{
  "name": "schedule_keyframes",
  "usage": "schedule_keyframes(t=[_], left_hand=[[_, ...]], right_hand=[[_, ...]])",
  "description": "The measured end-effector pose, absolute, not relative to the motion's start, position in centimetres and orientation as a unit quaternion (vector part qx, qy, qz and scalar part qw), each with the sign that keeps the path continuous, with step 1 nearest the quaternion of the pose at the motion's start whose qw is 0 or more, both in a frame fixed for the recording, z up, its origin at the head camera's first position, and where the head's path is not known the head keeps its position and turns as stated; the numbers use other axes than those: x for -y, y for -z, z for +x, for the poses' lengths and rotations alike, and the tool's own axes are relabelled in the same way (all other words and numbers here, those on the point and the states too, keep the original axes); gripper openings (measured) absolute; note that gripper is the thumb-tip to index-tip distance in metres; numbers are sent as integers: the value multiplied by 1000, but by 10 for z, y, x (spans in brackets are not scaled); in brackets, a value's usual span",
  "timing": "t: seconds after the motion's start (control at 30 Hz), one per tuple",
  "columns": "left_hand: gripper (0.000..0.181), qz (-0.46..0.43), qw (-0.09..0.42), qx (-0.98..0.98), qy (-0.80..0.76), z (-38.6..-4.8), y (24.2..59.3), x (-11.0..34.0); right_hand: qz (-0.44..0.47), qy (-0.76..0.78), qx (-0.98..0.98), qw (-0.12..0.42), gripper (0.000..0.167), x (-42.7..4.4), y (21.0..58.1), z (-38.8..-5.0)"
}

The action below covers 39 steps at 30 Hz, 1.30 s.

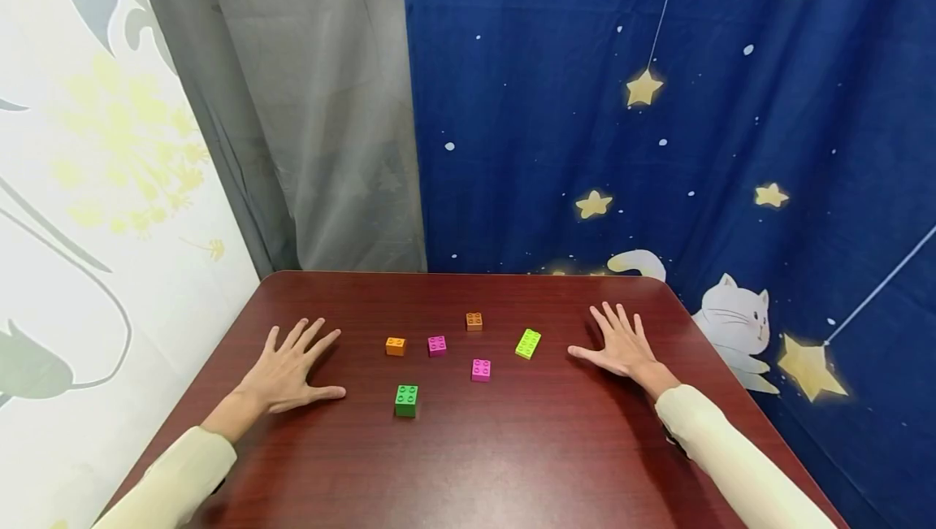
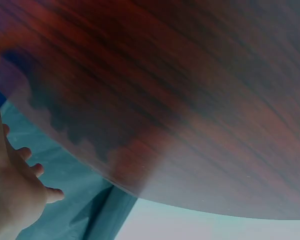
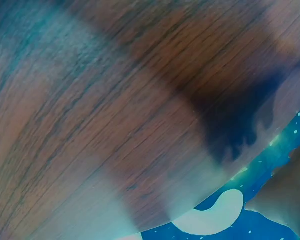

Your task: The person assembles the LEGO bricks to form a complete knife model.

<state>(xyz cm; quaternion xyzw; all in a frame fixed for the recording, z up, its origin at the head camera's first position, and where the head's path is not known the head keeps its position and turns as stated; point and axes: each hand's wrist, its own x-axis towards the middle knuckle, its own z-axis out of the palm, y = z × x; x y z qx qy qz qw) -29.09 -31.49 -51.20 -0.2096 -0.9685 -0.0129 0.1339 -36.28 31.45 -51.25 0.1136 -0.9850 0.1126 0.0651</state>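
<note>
The fingers (image 1: 324,345) of both hands are straight and widely spread, with hold of nothing; the left hand (image 1: 285,376) and right hand (image 1: 621,348) are raised over opposite sides of the bench (image 1: 468,472). Its top is dark red-brown with streaky wood grain, glossy toward the near side and rounded at the far corners; the left wrist view shows a soft-edged, hand-shaped shadow (image 2: 80,112) on it. Behind hang a creased grey curtain (image 1: 329,106) and a blue curtain (image 1: 512,106) printed with yellow stars (image 1: 644,88) and a white cat (image 1: 734,314).

Between the hands, none touching another, lie a squarish green brick (image 1: 405,401) nearest the front, a small orange brick (image 1: 396,347) with two studs, a four-studded purple brick (image 1: 436,346) and pink brick (image 1: 481,370), a brown brick (image 1: 474,322) farthest back and, nearest the right hand, an oblong lime brick (image 1: 528,344), set slantwise. All look smooth and plastic. The sleeves (image 1: 183,468) are cream.
</note>
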Motion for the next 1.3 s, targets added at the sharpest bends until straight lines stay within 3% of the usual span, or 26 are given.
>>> schedule_keyframes(t=[1.3], left_hand=[[101, -288, 133, 948, 35, -276, 511, 250]], right_hand=[[157, -141, 977, 17, 112, -253, 515, -363]])
